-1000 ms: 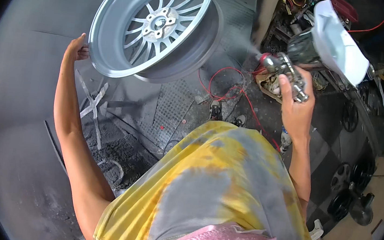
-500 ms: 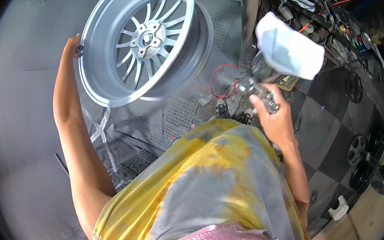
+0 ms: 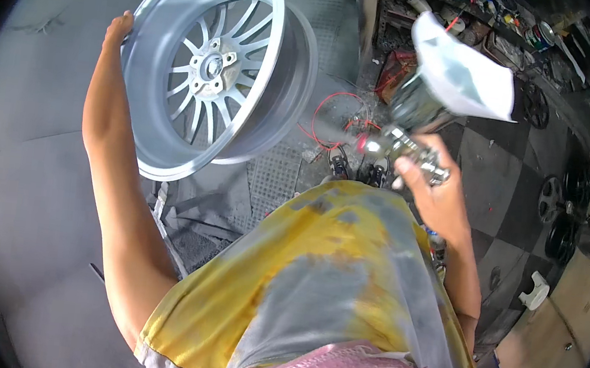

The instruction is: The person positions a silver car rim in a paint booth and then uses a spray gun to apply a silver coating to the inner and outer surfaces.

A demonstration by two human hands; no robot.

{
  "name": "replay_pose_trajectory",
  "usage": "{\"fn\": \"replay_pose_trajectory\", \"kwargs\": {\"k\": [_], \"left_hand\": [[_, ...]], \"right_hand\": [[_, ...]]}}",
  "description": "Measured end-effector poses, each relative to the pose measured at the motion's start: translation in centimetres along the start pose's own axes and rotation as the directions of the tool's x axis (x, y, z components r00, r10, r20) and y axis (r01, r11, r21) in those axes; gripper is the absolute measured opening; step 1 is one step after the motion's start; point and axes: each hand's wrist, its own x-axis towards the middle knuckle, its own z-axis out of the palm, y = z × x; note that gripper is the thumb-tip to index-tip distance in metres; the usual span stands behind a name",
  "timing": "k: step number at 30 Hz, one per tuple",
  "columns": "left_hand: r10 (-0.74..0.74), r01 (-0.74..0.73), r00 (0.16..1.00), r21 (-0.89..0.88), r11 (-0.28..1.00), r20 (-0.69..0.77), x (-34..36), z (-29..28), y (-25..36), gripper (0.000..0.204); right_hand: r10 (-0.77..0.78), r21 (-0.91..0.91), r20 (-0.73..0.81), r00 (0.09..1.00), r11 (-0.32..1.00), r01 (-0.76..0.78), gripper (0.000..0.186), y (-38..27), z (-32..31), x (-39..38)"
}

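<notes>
Silver wheel by the left hand, probably for steadying; can't tell those fingers' grip. Right hand clutches the spray gun, nozzle beyond its fingers, likely for aim.

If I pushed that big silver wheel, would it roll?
The wheel would probably roll if stood upright, since its rim is round. It looks metal, so likely stiff; gaps between its spokes may save some weight.

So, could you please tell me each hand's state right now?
Left hand: at the wheel; its grip cannot be told.
Right hand: closed, holding the spray gun.
</notes>
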Motion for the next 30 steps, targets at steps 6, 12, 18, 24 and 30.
{"fn": "replay_pose_trajectory", "kwargs": {"k": [6,12,18,24,30], "left_hand": [[0.053,-0.044,0.994,-0.094,0.995,0.1,2.9,-1.2,3.3,0.086],[0.207,-0.203,0.972,-0.05,0.978,0.112,3.9,0.2,10.8,0.079],[0.368,-0.368,0.93,0.001,0.93,-0.01,7.2,-3.1,7.4,0.071],[0.527,-0.527,0.85,-0.074,0.847,-0.019,1.5,-2.0,16.2,0.062],[0.651,-0.654,0.756,-0.108,0.749,-0.067,-3.5,-3.8,19.9,0.054]], "right_hand": [[0.013,-0.056,0.079,0.997,0.998,-0.008,0.028,0.9,3.3,-0.8],[-0.192,-0.128,-0.298,0.935,0.979,0.161,0.029,-0.1,2.8,1.3],[-0.217,-0.009,-0.255,0.942,0.975,0.222,0.028,0.2,3.0,-1.6],[-0.019,-0.138,0.141,0.99,0.99,0.039,0.034,2.7,6.4,-3.1],[-0.179,-0.241,-0.094,0.979,0.959,0.152,0.031,3.8,4.4,-0.7]]}}
